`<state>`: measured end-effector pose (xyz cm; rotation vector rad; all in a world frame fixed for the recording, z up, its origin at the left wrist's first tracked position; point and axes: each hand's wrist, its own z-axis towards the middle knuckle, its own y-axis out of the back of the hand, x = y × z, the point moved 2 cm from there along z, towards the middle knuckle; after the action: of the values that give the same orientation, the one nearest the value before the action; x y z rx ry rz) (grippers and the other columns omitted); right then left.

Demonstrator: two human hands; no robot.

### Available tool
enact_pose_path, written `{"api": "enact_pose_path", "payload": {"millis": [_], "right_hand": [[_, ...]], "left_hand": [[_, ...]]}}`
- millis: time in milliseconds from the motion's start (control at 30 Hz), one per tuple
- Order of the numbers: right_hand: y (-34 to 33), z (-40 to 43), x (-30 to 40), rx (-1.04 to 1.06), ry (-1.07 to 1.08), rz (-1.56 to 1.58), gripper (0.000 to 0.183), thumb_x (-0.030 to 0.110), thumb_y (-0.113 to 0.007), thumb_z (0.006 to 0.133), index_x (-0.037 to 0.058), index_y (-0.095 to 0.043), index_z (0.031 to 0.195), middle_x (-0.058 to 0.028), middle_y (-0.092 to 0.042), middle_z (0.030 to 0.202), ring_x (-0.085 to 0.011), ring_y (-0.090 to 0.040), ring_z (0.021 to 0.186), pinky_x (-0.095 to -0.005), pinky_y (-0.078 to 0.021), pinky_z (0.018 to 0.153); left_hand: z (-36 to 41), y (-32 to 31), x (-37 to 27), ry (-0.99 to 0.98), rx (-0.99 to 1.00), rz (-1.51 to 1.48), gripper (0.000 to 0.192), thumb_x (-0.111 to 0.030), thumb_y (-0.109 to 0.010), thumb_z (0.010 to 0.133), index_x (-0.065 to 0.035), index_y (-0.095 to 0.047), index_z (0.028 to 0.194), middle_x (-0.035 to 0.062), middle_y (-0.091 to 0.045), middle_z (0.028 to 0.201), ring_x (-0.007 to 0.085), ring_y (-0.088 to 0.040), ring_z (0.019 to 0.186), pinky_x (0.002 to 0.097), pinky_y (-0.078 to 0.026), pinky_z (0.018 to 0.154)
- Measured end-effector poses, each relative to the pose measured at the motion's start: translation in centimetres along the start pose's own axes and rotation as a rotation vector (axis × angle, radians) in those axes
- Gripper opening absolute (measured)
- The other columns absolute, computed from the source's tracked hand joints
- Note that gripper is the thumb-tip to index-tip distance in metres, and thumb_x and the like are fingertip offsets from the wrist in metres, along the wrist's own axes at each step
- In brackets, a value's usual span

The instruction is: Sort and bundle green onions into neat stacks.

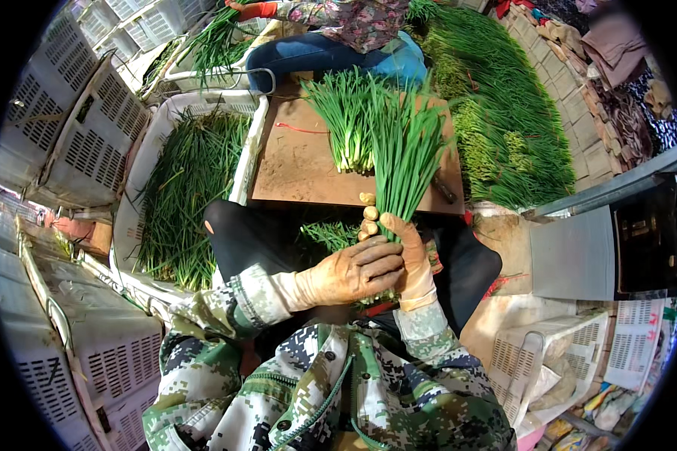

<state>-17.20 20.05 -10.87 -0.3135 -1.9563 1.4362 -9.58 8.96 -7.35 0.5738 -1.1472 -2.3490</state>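
A bunch of garlic chives (pixel 403 152) stands tilted up before me, leaves away from my body. My gloved right hand (pixel 410 256) is wrapped around its lower stalks, thumb in front and fingertips showing at the left side. My gloved left hand (pixel 350 273) is curled around the stalk ends just below, against the right hand; what its fingers cover is hidden. Behind the held bunch, another chive bunch (pixel 350 124) lies on a brown board (pixel 293 163). A red tie (pixel 302 129) lies on the board's left part, and a dark handle (pixel 444 187) near its right edge.
At left, a white plastic crate (pixel 254 152) holds loose chives (pixel 194 191); stacked crates (pixel 96 129) stand beyond. Bundled chives (pixel 508 113) cover the floor at right. Opposite sits a person (pixel 338 34) holding greens. A crate (pixel 547 361) stands lower right, near a metal bar (pixel 609 183).
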Motion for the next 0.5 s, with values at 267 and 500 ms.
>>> {"api": "enact_pose_path", "payload": {"millis": [267,500], "right_hand": [[2.5,4.0,1.5,-0.073,0.131,-0.387,0.042,0.010,-0.072,0.086,-0.0057,-0.058,0.123,-0.0062,-0.065,0.095,-0.0175,-0.063,0.080,-0.0325,-0.0551,0.072],[2.3,5.9,-0.5,-0.012,0.184,-0.485,0.041,0.010,-0.072,0.087,-0.0056,-0.057,0.122,-0.0080,-0.066,0.095,-0.0185,-0.063,0.079,-0.0331,-0.0536,0.074]], "left_hand": [[-6.5,2.5,2.1,0.828,-0.011,-0.235,0.074,-0.003,-0.072,0.073,-0.0034,-0.043,0.141,0.0195,-0.051,0.132,0.0372,-0.050,0.125,0.0452,-0.041,0.108],[-6.9,-3.2,4.8,1.351,-0.035,-0.887,0.077,-0.013,-0.082,0.079,0.0037,-0.040,0.141,0.0124,-0.059,0.126,0.0195,-0.055,0.119,0.0341,-0.043,0.104]]}}
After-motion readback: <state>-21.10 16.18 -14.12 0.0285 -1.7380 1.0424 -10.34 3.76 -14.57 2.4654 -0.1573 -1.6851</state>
